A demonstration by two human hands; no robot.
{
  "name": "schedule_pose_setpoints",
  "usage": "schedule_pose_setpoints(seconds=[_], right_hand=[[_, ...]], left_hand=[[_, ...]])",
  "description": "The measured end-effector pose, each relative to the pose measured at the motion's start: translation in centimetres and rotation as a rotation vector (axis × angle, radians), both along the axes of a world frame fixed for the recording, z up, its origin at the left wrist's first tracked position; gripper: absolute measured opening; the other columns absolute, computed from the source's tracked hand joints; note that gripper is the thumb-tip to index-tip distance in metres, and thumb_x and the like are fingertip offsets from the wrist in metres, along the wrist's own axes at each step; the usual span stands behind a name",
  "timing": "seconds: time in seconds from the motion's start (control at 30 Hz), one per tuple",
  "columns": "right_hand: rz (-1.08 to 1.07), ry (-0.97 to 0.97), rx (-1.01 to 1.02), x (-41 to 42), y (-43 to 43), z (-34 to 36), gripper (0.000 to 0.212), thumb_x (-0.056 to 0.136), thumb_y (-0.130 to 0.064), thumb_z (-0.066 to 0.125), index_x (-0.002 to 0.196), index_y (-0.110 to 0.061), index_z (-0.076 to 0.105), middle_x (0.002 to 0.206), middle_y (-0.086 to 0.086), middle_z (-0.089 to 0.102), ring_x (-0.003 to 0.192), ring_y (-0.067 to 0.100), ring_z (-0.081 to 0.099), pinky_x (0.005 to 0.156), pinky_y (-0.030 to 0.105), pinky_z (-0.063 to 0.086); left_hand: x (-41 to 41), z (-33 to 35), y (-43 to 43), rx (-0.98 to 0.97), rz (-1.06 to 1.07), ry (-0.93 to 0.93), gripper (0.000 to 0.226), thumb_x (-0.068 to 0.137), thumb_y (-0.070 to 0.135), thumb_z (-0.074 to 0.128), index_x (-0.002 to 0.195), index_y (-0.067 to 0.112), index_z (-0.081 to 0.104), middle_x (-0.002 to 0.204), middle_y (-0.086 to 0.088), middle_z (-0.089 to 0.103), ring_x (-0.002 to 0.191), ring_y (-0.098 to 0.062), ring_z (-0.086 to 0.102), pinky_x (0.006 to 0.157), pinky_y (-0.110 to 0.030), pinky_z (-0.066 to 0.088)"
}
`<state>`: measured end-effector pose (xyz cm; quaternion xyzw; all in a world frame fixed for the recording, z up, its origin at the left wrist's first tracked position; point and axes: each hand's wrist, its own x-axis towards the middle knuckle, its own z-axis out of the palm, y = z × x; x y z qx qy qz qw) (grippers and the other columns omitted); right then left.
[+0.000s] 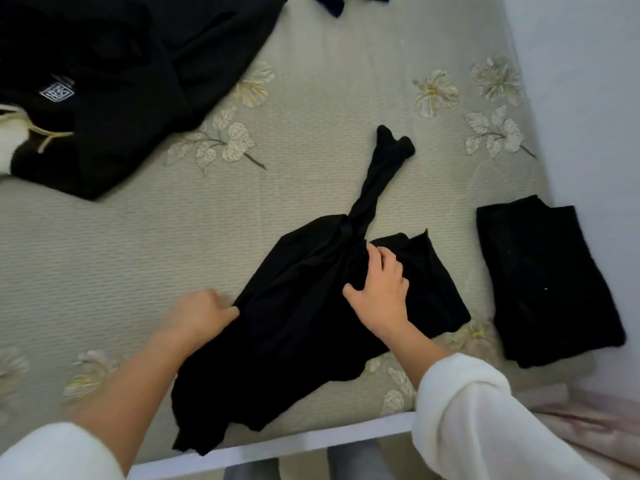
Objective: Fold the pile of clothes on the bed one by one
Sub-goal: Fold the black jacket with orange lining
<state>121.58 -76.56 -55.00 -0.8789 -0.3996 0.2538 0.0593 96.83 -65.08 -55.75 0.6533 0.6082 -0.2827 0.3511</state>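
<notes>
A black garment like tights [298,317] lies on the bed near its front edge, its two legs bunched into a thin strip that runs up to the toes [394,143]. My left hand [201,311] pinches the garment's left edge with curled fingers. My right hand [379,289] grips a gathered fold at the garment's middle. A folded black garment [547,282] lies at the right side of the bed. A pile of black clothes [131,74] with a white label sits at the far left.
The bed [311,98] has a pale green cover with embroidered flowers. A wall [588,81] runs along the right side. The white bed edge [277,448] is at the bottom. A dark blue cloth [332,1] shows at the top.
</notes>
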Motion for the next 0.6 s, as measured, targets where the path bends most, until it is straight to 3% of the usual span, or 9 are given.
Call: schedule_pose_setpoints(seconds=[0.03,0.1,0.17,0.23,0.27,0.37,0.43,0.5,0.6], right_hand=[[0.011,0.021,-0.045,-0.7,0.4,-0.2,0.085,0.083,-0.036,0.064,0.151,-0.023,0.014,0.154,0.005,0.016,0.139,0.024,0.019,0.110,0.044,0.023],[0.041,0.050,-0.134,-2.2,1.0,-0.6,0.089,0.083,-0.037,0.064,0.151,-0.028,0.007,0.152,0.008,0.016,0.137,0.027,0.022,0.108,0.045,0.025],[0.014,0.036,-0.176,-3.2,1.1,-0.9,0.078,0.086,-0.032,0.061,0.150,-0.024,0.017,0.140,0.011,0.032,0.126,0.029,0.040,0.102,0.044,0.033],[-0.090,0.054,-0.116,-3.5,1.2,-0.6,0.053,0.089,-0.025,0.058,0.138,-0.020,0.041,0.124,0.010,0.048,0.111,0.029,0.053,0.094,0.041,0.043],[-0.154,0.075,-0.059,-3.5,1.2,-0.1,0.041,0.089,-0.023,0.058,0.129,-0.018,0.051,0.117,0.008,0.054,0.105,0.028,0.056,0.088,0.037,0.045],[-0.411,0.170,0.180,-2.8,1.3,2.1,0.021,0.085,-0.018,0.063,0.106,-0.015,0.066,0.090,0.000,0.062,0.086,0.017,0.059,0.075,0.025,0.040],[-0.686,0.306,0.381,-2.2,1.1,4.2,0.012,0.083,-0.014,0.066,0.095,-0.011,0.067,0.074,-0.005,0.059,0.073,0.012,0.057,0.070,0.023,0.042],[-0.961,0.451,0.532,-1.6,0.8,6.7,0.002,0.083,-0.012,0.065,0.082,-0.011,0.064,0.074,0.002,0.062,0.076,0.018,0.061,0.072,0.025,0.050],[-1.170,0.477,0.612,-1.0,-0.4,9.6,0.014,0.086,-0.013,0.063,0.072,-0.016,0.059,0.082,0.006,0.065,0.084,0.024,0.062,0.073,0.029,0.053]], left_hand=[[-0.2,-0.1,-0.4,0.158,0.025,-0.075,0.036,0.083,0.040,0.065,0.102,0.011,0.057,0.112,-0.013,0.060,0.096,-0.029,0.058,0.080,-0.033,0.045],[-0.4,-0.5,-1.4,0.167,0.084,-0.145,0.057,0.081,0.035,0.071,0.126,0.010,0.045,0.125,-0.017,0.048,0.111,-0.033,0.052,0.094,-0.037,0.040],[-0.5,-1.1,-2.5,0.004,0.233,-0.227,0.046,0.081,0.027,0.072,0.117,0.012,0.048,0.110,-0.017,0.060,0.098,-0.032,0.060,0.087,-0.036,0.046],[-0.9,-0.9,-2.9,-0.074,0.323,-0.325,0.012,0.084,0.016,0.069,0.088,0.010,0.059,0.081,-0.012,0.066,0.075,-0.025,0.062,0.079,-0.039,0.051],[-1.5,-0.7,-2.8,-0.081,0.321,-0.388,0.009,0.086,0.013,0.066,0.079,0.008,0.062,0.075,-0.012,0.066,0.070,-0.024,0.061,0.079,-0.042,0.052],[-3.3,0.2,-1.7,-0.038,0.390,-0.564,0.010,0.091,0.013,0.060,0.090,0.006,0.067,0.087,-0.011,0.071,0.082,-0.027,0.065,0.086,-0.041,0.049],[-4.6,1.3,-0.2,0.097,0.569,-0.647,0.013,0.095,0.014,0.054,0.099,0.005,0.063,0.093,-0.009,0.066,0.086,-0.023,0.060,0.087,-0.039,0.046],[-6.1,2.6,1.9,0.258,0.818,-0.675,0.019,0.097,0.015,0.048,0.108,0.002,0.058,0.094,-0.011,0.060,0.088,-0.021,0.055,0.087,-0.041,0.046],[-8.1,4.8,4.2,0.463,1.153,-0.671,0.014,0.098,0.017,0.044,0.102,0.010,0.056,0.087,-0.003,0.054,0.088,-0.020,0.052,0.077,-0.033,0.043]])
